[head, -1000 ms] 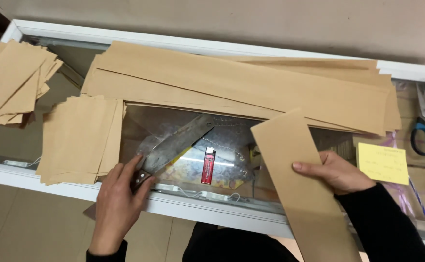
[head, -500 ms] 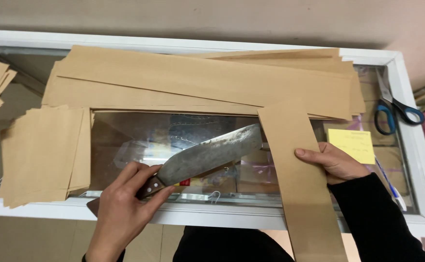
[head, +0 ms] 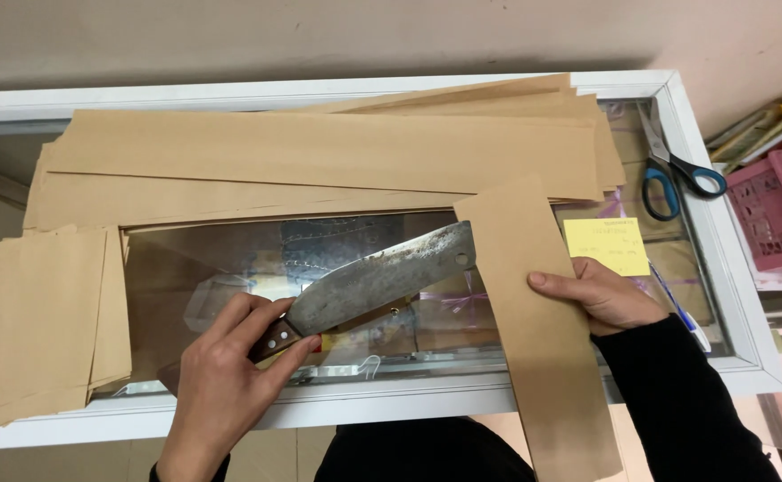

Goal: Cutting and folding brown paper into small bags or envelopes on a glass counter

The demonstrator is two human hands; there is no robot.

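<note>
A glass-topped bench [head: 730, 295] is covered with brown paper. A knife [head: 382, 281] is gripped by the left hand [head: 226, 379], its tip at a long paper strip [head: 534, 330], which is pressed flat by the right hand [head: 601, 295] and seems uncut. Small cut sheets [head: 38, 321] are piled on the left; long strips [head: 320, 161] wait behind.

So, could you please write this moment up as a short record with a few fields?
Left hand: left hand closed on the wooden handle of a cleaver
Right hand: right hand pressed flat on a brown paper strip
Blade: tip at the strip's left edge
Surface: glass counter with white frame
Behind: long brown paper sheets
Left side: stack of cut paper pieces
Right side: yellow note, blue-handled scissors, pink basket
</note>
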